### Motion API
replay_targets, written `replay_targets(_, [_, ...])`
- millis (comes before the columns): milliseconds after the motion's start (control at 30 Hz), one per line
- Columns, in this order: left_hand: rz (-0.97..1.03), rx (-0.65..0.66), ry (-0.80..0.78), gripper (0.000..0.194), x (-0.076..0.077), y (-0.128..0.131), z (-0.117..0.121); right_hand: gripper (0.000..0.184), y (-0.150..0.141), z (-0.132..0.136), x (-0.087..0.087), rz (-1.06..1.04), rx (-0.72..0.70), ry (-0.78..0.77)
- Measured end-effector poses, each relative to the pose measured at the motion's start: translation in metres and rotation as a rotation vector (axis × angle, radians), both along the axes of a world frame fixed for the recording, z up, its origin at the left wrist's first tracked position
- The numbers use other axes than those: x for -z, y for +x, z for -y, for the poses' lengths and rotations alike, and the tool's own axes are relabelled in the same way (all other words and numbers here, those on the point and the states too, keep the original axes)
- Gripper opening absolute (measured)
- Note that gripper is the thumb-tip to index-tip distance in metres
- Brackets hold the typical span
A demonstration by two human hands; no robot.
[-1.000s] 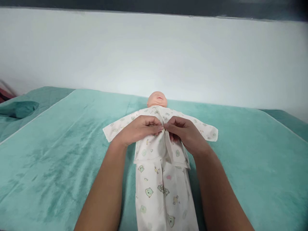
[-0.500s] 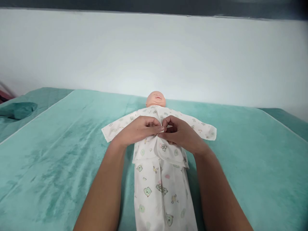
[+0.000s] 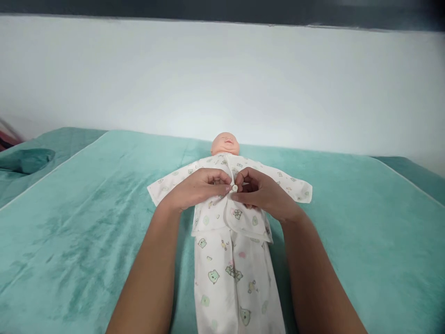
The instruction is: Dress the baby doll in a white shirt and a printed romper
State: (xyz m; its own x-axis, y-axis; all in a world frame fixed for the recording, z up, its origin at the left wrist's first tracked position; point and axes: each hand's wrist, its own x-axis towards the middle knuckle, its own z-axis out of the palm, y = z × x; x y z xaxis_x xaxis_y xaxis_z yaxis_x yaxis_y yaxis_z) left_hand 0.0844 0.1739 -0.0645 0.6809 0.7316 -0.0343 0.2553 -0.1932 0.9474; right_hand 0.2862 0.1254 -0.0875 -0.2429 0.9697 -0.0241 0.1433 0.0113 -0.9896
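Note:
A baby doll [image 3: 225, 143] lies on its back, dressed in a white shirt [image 3: 212, 222] with small animal prints and matching pants [image 3: 222, 287]. At the chest, a round pale button [image 3: 235, 188] shows on the shirt's front opening, between my two hands. My left hand [image 3: 203, 188] is closed on the shirt front, its thumb tip beside the button. From the other side, my right hand [image 3: 262, 192] has its bent index finger and thumb around the shirt edge by the button. Both palms and some fingertips are hidden.
A teal velvety cover [image 3: 104, 222] lies under the doll, with a white seam at each side. Behind it rises a white wall [image 3: 222, 79] below a dark band. A folded dark-green cloth [image 3: 26, 160] is at the far left.
My thumb and fingers have drawn slightly apart, and the button, hidden before, now shows between them. The doll lies as before.

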Motion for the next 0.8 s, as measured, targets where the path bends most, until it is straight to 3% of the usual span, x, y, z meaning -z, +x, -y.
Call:
replay_targets(100, [0.067,-0.159,0.031,0.014,0.012,0.004,0.009,0.026,0.004,-0.001,0.001,-0.021,0.063,0.087])
replay_targets(233, [0.124,-0.476,0.215,0.013,0.049,-0.005,0.040,0.031,-0.008,0.014,0.011,0.147,0.253,0.241])
replay_targets(333, [0.152,-0.527,0.369,0.012,0.077,-0.024,0.073,0.025,-0.020,0.047,0.033,0.344,0.370,0.408])
replay_targets(433, [0.129,-0.509,0.446,0.028,0.093,-0.040,0.101,0.015,-0.021,0.088,0.060,0.394,0.402,0.468])
replay_targets(500, [0.081,-0.504,0.467,0.034,0.098,-0.044,0.112,0.025,-0.016,0.109,0.074,0.387,0.441,0.442])
replay_targets(567, [0.014,-0.523,0.470,0.028,0.100,-0.044,0.116,0.027,-0.010,0.120,0.081,0.400,0.453,0.407])
replay_targets(667, [-0.035,-0.554,0.476,0.014,0.099,-0.043,0.118,0.021,-0.005,0.122,0.082,0.438,0.419,0.386])
replay_targets(800, [0.075,-0.625,0.489,0.006,0.095,-0.049,0.124,0.020,0.004,0.121,0.079,0.453,0.398,0.471])
